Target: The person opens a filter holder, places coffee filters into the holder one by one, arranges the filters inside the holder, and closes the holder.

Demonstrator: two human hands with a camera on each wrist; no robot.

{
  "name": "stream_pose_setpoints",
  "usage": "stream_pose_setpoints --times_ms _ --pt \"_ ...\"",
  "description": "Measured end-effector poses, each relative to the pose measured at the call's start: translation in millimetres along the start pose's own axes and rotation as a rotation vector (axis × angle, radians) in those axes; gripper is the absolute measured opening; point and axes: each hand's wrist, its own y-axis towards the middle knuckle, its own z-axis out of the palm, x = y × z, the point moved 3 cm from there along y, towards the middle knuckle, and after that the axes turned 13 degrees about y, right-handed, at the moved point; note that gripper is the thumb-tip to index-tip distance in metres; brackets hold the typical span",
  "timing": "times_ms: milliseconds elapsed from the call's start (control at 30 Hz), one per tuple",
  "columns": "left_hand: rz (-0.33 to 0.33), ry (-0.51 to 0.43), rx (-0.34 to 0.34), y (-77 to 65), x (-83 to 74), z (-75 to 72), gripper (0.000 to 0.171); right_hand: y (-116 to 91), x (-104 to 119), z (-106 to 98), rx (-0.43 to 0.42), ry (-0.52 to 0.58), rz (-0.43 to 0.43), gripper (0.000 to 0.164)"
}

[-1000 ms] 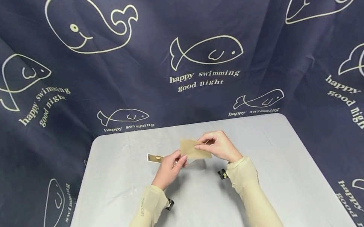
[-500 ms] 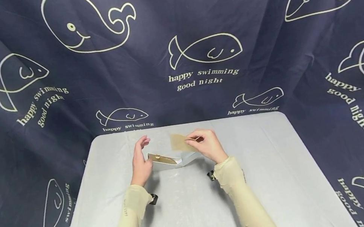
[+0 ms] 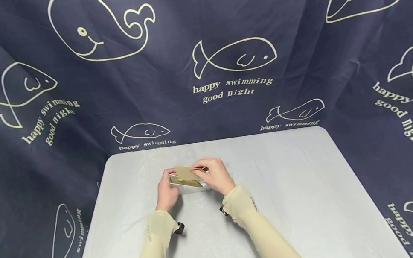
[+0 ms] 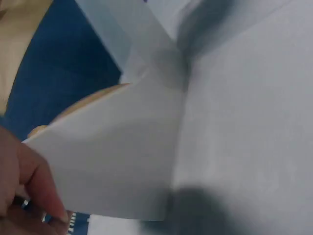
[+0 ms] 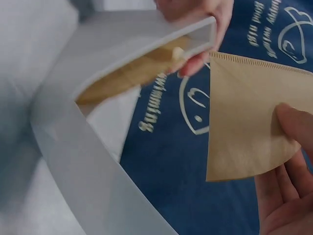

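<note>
A white box [image 3: 188, 188] stands on the table, its top open. My left hand [image 3: 166, 190] grips its left end, thumb in front and fingers behind; the left wrist view shows these fingers at the edge of the white wall [image 4: 117, 156]. Between thumb and fingers my right hand [image 3: 215, 175] pinches a brown paper coffee filter [image 5: 239, 117] with a crimped edge and a curved side. In the head view this filter hangs just above and behind the box opening. Inside the box, more brown filters [image 5: 132, 76] show below the rim.
A pale flap [image 5: 110, 181] extends from the box toward the right-hand side. Under everything lies a white table [image 3: 300, 203] with rounded far corners. Behind it hangs a dark blue curtain [image 3: 178, 85] printed with fish and whales.
My left hand left the filter and moved left, then took hold of the box's end. My right hand carried the filter leftward, over to the box opening.
</note>
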Motion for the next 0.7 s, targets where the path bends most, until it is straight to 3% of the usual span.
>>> stream_pose_setpoints --times_ms 133,267,433,700 --pt "-0.06 0.073 -0.034 -1.1 0.6 4.4 0.058 -2.5 -6.4 14.7 0.01 -0.018 0.0 0.007" --pt "-0.099 0.059 -0.099 -1.2 0.7 5.5 0.047 -5.3 -10.5 25.3 0.025 -0.069 -0.019 0.007" --pt "-0.107 0.028 -0.132 -0.3 -0.5 8.2 0.035 -9.6 -15.2 33.4 0.063 -0.155 0.012 0.006" --pt "-0.11 0.024 -0.136 -2.2 1.6 15.2 0.033 -17.0 -23.7 42.0 0.19 -0.342 0.035 0.006"
